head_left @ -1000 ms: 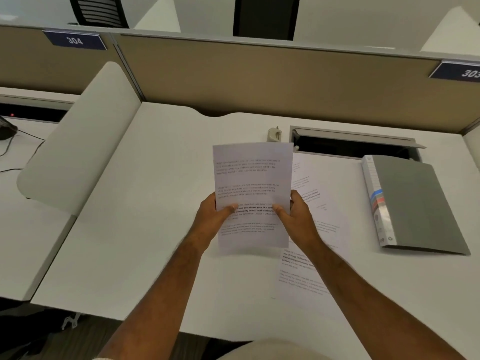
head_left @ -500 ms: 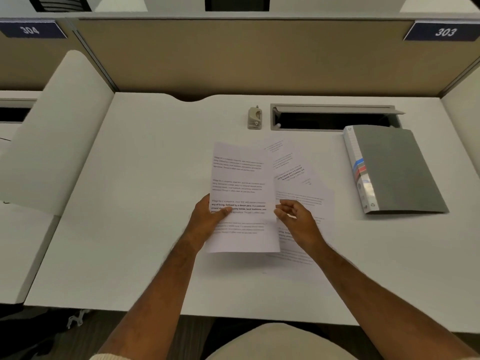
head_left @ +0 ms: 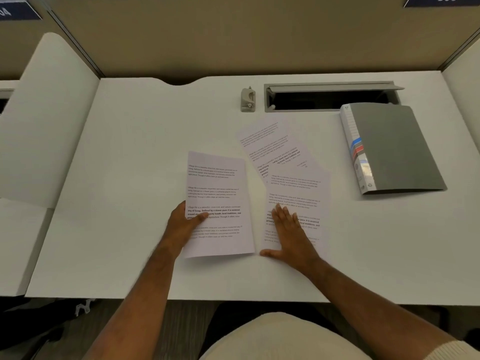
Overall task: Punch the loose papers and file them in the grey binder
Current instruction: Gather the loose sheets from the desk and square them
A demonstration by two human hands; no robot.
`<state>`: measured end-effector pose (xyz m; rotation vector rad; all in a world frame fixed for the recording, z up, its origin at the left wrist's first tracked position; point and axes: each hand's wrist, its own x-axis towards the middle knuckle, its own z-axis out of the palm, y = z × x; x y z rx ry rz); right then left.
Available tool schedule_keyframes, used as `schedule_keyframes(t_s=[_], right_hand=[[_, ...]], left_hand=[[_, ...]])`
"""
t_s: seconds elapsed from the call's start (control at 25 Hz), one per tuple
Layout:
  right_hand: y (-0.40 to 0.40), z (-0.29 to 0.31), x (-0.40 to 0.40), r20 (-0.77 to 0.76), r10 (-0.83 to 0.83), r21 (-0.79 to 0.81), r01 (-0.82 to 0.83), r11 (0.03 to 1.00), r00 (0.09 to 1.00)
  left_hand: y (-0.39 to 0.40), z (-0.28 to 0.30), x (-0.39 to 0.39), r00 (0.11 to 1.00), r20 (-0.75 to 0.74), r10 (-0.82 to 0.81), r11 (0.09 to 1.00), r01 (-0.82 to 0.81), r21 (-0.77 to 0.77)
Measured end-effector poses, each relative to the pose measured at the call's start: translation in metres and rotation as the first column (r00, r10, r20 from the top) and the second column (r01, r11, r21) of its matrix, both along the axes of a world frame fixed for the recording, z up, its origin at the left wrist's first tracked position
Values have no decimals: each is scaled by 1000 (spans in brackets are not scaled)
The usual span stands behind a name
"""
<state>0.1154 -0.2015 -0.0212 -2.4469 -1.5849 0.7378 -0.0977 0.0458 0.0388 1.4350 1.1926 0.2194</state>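
Gathering loose sheets
Left hand [head_left: 181, 224] pinches one white printed paper sheet [head_left: 218, 203]; right hand [head_left: 291, 232] presses flat, fingers straight, on fanned white printed sheets [head_left: 298, 188], which could skid askew.

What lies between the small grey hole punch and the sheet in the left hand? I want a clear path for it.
Only bare white desk in the head view, between the small grey hole punch and the printed sheet that the left hand holds.

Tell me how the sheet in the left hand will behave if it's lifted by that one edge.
The sheet looks like one thin printed page, so it will likely droop. The left hand pinches only its left edge, so the free side may sag. It is probably very light and could slide on the smooth desk.
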Motion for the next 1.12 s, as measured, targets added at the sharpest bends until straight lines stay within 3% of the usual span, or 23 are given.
schedule_keyframes(t_s=[0.28, 0.52, 0.68, 0.88, 1.12], right_hand=[[12, 1, 1, -73, -76, 23, 78, 997, 994], [17, 10, -4, -158, -309, 199, 337, 920, 938], [24, 25, -2, -263, -438, 201, 493, 846, 860], [51, 63, -3, -519, -306, 253, 485, 837, 798], [84, 77, -28, -636, -151, 214, 360, 908, 757]], left_hand=[[-2, -8, -8, 1000, -10, 12, 1000, -12, -15], [-2, -14, -7, 999, -26, 18, 999, -19, -26], [-4, -17, -3, 999, -17, 34, 998, -34, -50], [-5, -20, 4, 1000, -1, 23, 997, -23, -73], [-7, -25, 10, 999, -5, 52, 993, -52, -107]])
